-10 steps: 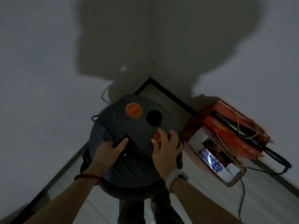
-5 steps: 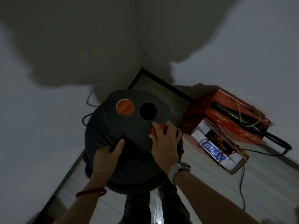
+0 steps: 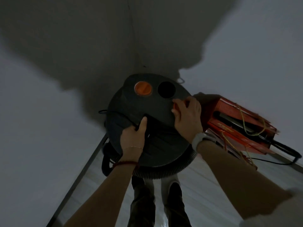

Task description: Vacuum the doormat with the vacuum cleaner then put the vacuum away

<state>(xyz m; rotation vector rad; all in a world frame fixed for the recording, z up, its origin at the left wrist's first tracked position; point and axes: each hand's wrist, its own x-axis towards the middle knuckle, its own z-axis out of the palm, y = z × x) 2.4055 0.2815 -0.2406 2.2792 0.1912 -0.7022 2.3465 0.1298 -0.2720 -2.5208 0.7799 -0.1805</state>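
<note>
The round dark grey vacuum cleaner (image 3: 157,110) stands on the floor in the room's corner, seen from above. Its lid has an orange cap (image 3: 143,88) and an open round port (image 3: 166,89). A ribbed hose (image 3: 165,172) curls round its near side. My left hand (image 3: 133,137) grips the lid's carry handle, thumb stretched over it. My right hand (image 3: 187,117) lies on the lid's right side, its fingers over an orange button that is mostly hidden. No doormat is in view.
Red cardboard boxes (image 3: 237,125) tied with yellow string lie against the right wall beside the vacuum. A black cable (image 3: 288,154) runs along the floor there. Walls close in left and right. My legs and feet (image 3: 157,199) stand just behind the vacuum.
The vacuum has shifted deeper into the corner, covering the bare floor behind it and ending closer to the red boxes. Both hands stayed on the lid.
</note>
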